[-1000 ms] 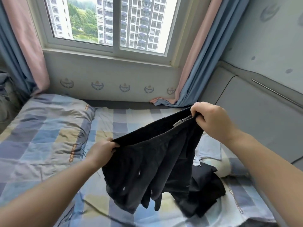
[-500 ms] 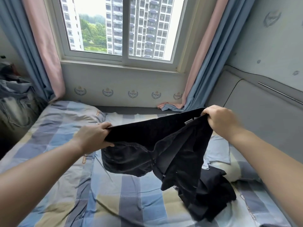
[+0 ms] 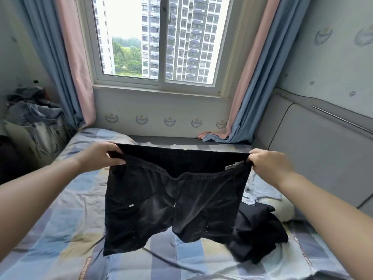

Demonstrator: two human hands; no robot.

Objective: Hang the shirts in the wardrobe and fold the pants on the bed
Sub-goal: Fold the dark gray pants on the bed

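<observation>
A pair of black shorts hangs spread flat in the air above the bed, waistband up and both legs dangling. My left hand grips the left end of the waistband. My right hand grips the right end, beside a small white label. The waistband is stretched taut between them. Another dark garment lies crumpled on the bed below and to the right of the shorts. A light blue garment lies behind it, partly hidden.
The bed has a blue, grey and beige checked cover. A pile of denim clothes sits at the left. A grey padded headboard runs along the right. Window and pink-blue curtains stand behind the bed.
My hands have pulled apart and raised the shorts, so they went from bunched and twisted to spread flat. The view has tilted up toward the window.
</observation>
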